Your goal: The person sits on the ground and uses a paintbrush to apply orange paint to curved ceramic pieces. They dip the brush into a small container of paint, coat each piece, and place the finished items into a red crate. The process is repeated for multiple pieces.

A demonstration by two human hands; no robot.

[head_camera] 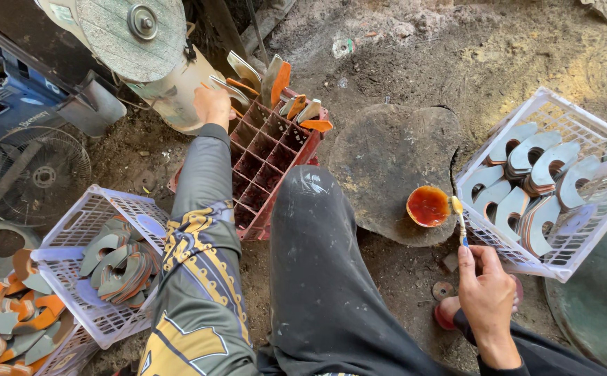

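Brush in my right hand (486, 287), left hand (211, 106) at the crate (265, 163).
Right pinches the brush (459, 219) beside the bowl (428, 206); left fingers close on a blade (228, 89).

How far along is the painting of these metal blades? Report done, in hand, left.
Done: several orange-coated blades stand in the red divided crate. In hand: the left hand reaches into that crate; the right hand holds a brush by the orange paint bowl. Left: grey blades fill the white basket.
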